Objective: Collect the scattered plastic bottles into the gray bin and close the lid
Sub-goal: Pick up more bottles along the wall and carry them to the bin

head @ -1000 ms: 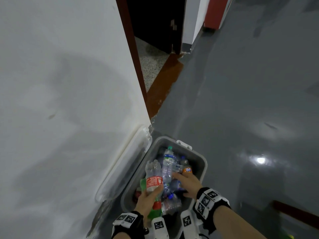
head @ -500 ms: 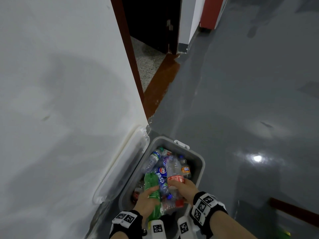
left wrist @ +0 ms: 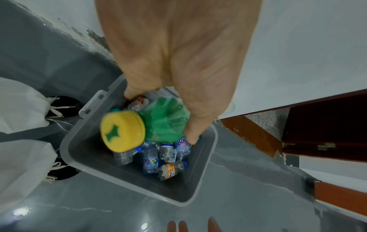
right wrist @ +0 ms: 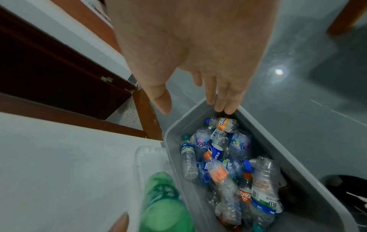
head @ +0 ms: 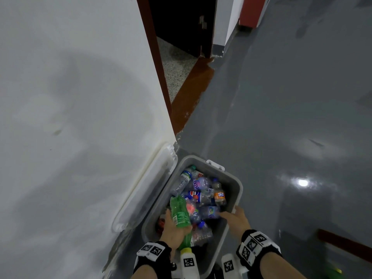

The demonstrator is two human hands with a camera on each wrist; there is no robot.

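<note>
The gray bin [head: 238, 185] stands on the floor against the white wall, with several plastic bottles [head: 201, 195] piled inside. Its translucent lid [head: 147, 190] leans open against the wall. My left hand [head: 173, 231] grips a green bottle [head: 180, 214] with a yellow cap [left wrist: 122, 129] over the bin's near left part. My right hand [head: 234, 218] hovers over the bin's right rim with fingers straight and spread, holding nothing. In the right wrist view those fingers [right wrist: 222, 97] reach the bin's [right wrist: 309, 180] far rim above an orange-labelled bottle [right wrist: 224, 124].
A white wall [head: 70, 117] runs along the left. Beyond the bin there is a dark doorway [head: 181, 27] with a brown frame. Glossy gray floor [head: 291, 117] spreads to the right. White cloth bags [left wrist: 20, 109] lie on the floor near the bin in the left wrist view.
My right hand has let go of the red-labelled bottle, which dropped into the pile, and has moved right to the bin's rim. My left hand still holds the green bottle.
</note>
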